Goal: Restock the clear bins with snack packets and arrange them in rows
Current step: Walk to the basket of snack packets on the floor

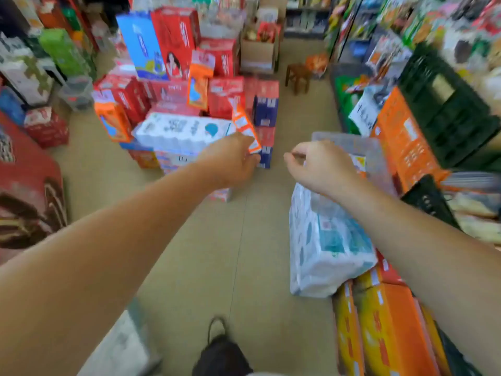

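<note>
My left hand (230,161) grips the lower end of an orange-white snack packet (244,124); motion blur hides the finger detail. The packet is in the air in front of the stacked cartons (225,96), left of the clear bin (349,141). It's probably light and crushable, so best held by the end or long edges. Long axis is near upright, top leaning away-left. My right hand (322,166) is at the bin's near side, fingers curled; can't tell if it's holding anything.
</note>
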